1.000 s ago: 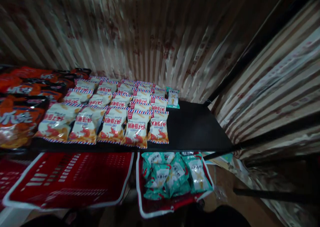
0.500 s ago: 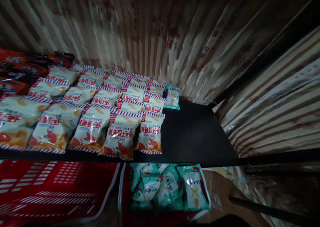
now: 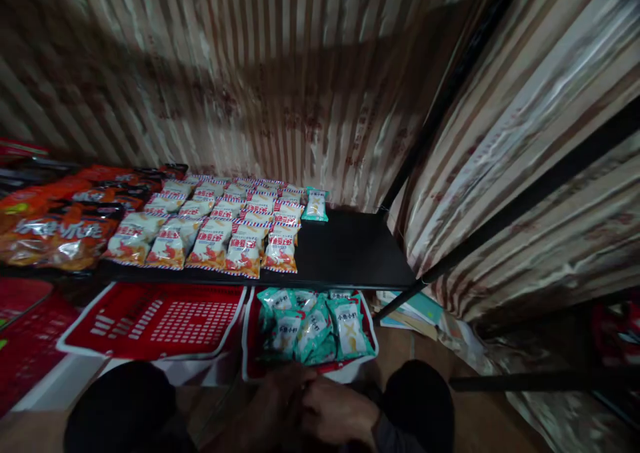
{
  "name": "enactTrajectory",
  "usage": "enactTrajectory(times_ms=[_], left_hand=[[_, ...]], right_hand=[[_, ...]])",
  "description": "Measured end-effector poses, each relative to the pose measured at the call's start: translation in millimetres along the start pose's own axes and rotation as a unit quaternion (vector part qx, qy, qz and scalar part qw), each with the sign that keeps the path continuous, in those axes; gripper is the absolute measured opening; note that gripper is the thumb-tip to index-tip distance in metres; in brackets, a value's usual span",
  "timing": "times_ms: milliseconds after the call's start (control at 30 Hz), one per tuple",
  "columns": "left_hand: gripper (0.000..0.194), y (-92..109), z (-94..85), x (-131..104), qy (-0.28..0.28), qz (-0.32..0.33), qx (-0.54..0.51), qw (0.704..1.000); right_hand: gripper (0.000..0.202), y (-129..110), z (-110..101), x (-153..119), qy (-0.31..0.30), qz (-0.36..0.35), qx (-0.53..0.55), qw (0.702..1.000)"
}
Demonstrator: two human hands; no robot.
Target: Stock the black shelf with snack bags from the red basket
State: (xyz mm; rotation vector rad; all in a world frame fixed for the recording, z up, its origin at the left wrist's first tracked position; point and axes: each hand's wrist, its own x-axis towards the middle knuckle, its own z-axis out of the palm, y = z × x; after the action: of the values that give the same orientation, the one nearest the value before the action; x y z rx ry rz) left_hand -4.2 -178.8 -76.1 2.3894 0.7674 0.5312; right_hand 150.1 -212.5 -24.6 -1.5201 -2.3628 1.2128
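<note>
Teal packets point(image 3: 316, 330) lie in a loose, overlapping heap inside a red basket point(image 3: 245, 336) with a white rim. The basket stands on the floor in front of the person, partly below the front edge of a black shelf point(image 3: 355, 246). Several packets face upward, with dark print on a pale panel.

The right hand point(image 3: 337, 406) and left hand point(image 3: 285, 390) meet just at the near side of this basket. The right fingers are curled; the left hand is dark and blurred. Whether either hand is clenched or grasps an object cannot be told.

A second red basket point(image 3: 185, 320), with slotted walls and a white rim, stands beside the first, to its left. On the shelf, a single teal packet point(image 3: 315, 204) rests at the back, next to white packets point(image 3: 210, 243) with striped edges, arranged in close rows. Orange-and-black packets point(image 3: 75, 233) occupy the shelf farther left. A striped sheet point(image 3: 300, 106) hangs behind the shelf. Flat pieces point(image 3: 415, 310) lie on the floor to the right of the first basket
</note>
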Motion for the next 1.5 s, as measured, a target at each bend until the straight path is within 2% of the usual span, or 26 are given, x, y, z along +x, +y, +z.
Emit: enactTrajectory(times_ms=[67,167,233,300,367,467,567,633,667,733,833,967,1000,1033,1067,1133,1200,1300,1367,1433,1500], left_hand=[[0.035,9,-8.2,22,0.039,-0.023,0.029,0.999],[0.043,12,-37.8,79,0.098,-0.046,0.158,0.981],[0.045,8,-59.3,119,0.088,-0.058,0.223,0.969],[0.048,1,-72.7,148,0.065,-0.084,0.258,0.960],[0.048,-8,-73.4,162,0.042,-0.090,0.270,0.958],[0.047,-23,-54.6,152,0.024,-0.028,0.255,0.966],[0.046,-41,-29.3,118,-0.010,0.078,0.210,0.974],[0.046,-53,-15.9,94,-0.029,0.110,0.193,0.975],[0.048,-59,-10.3,85,-0.041,0.104,0.192,0.975],[0.051,-68,0.0,74,-0.070,0.056,0.194,0.977],[0.056,-72,15.8,77,-0.091,-0.025,0.187,0.978],[0.072,-57,38.0,96,-0.096,-0.033,0.172,0.980],[0.073,-51,42.7,100,-0.094,-0.056,0.157,0.982],[0.074,-46,46.5,104,-0.092,-0.087,0.136,0.982],[0.072,-42,49.0,107,-0.086,-0.114,0.110,0.984],[0.063,-38,49.2,110,-0.063,-0.155,0.074,0.983],[0.057,-39,41.9,112,-0.044,-0.173,0.066,0.982],[0.049,-48,21.2,107,-0.016,-0.192,0.053,0.980],[0.045,-54,7.0,100,0.000,-0.203,0.045,0.978],[0.044,-56,-3.0,91,0.009,-0.213,0.039,0.976],[0.043,-55,-7.1,83,0.015,-0.219,0.034,0.975]], right_hand=[[0.022,6,-15,-3,0.044,0.015,-0.018,0.999],[0.033,21,-56,11,0.254,0.030,-0.060,0.965],[0.039,30,-85,27,0.335,0.029,-0.075,0.939],[0.042,37,-107,42,0.360,0.049,-0.093,0.927],[0.040,41,-116,52,0.358,0.057,-0.116,0.925],[0.027,47,-106,52,0.328,0.048,-0.151,0.931],[0.023,59,-80,41,0.249,0.028,-0.164,0.954],[0.019,71,-63,35,0.191,0.027,-0.154,0.969],[0.017,78,-57,33,0.171,0.030,-0.164,0.971],[0.032,92,-48,32,0.175,0.063,-0.184,0.965],[0.058,107,-46,31,0.201,0.127,-0.181,0.954],[0.074,112,-46,29,0.256,0.293,-0.113,0.914],[0.076,112,-44,30,0.263,0.328,-0.083,0.904],[0.075,111,-40,32,0.270,0.348,-0.057,0.896],[0.068,109,-36,35,0.279,0.331,-0.035,0.901],[0.053,106,-30,43,0.291,0.268,-0.003,0.918],[0.049,101,-31,50,0.305,0.238,-0.002,0.922],[0.045,96,-41,53,0.329,0.182,-0.001,0.927],[0.041,94,-47,45,0.344,0.151,0.001,0.927],[0.039,96,-47,31,0.349,0.162,-0.006,0.923],[0.043,99,-39,14,0.345,0.211,-0.017,0.914]])
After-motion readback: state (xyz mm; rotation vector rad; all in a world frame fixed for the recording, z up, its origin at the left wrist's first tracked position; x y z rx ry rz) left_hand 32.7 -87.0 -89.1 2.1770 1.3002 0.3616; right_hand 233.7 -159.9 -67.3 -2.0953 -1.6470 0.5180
